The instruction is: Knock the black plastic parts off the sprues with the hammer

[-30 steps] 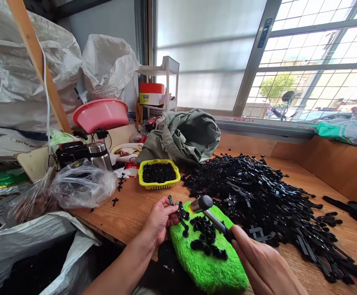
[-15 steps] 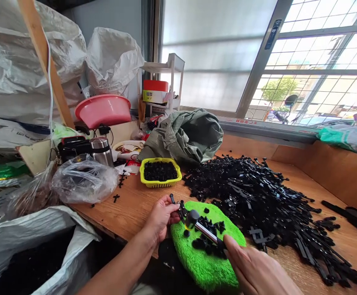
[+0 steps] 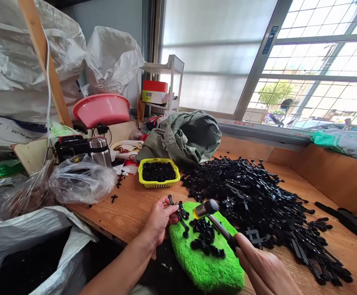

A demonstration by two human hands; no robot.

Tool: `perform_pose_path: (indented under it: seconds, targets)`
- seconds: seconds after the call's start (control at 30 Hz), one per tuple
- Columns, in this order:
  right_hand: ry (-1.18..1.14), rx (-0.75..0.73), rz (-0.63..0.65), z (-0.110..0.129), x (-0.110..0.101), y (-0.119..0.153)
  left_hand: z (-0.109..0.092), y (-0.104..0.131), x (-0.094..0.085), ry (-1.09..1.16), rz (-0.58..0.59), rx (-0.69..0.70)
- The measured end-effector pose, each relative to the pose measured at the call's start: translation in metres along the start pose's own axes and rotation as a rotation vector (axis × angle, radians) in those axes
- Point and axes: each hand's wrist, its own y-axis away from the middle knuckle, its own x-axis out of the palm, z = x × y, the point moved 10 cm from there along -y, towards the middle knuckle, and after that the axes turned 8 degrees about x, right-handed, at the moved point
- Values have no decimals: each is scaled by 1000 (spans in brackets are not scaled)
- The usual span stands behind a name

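Observation:
Pinched in my left hand (image 3: 161, 218) is a jointed black plastic bracket (image 3: 182, 217) with several arms, one of them reaching over the green cloth pad (image 3: 203, 270). My right hand (image 3: 255, 256) is wrapped round the handle of a mallet (image 3: 207, 209) with a black face, a yellow face and a metal shaft. The mallet's head is above the pad, to the right of the bracket and apart from it. Under the mallet, small black knob-like parts (image 3: 205, 235) lie loose on the pad.
A large heap of black parts (image 3: 248, 192) covers the table right of the pad. Behind the pad stands a yellow basket (image 3: 159, 184) of small black parts. A green-grey sack (image 3: 181, 139), plastic bag (image 3: 82, 180) and steel flask (image 3: 100, 152) are farther back and left.
The mallet's head has lifted off the bracket and moved up and to the right. My left hand keeps its hold on the bracket, almost in the same place.

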Motion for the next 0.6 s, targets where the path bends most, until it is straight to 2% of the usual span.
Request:
perform_pose_path:
  seconds: [0.17,0.3,0.43,0.6]
  targets:
    - [-4,-21,33,5,7,-1,-1,1,0,-4,-4,22]
    - [21,-13,12,3,8,-2,-5,2,0,-10,-7,69]
    - [35,-56,41,6,11,1,-4,2,1,-42,10,62]
    - [54,-37,37,5,17,1,-3,1,0,-35,-2,65]
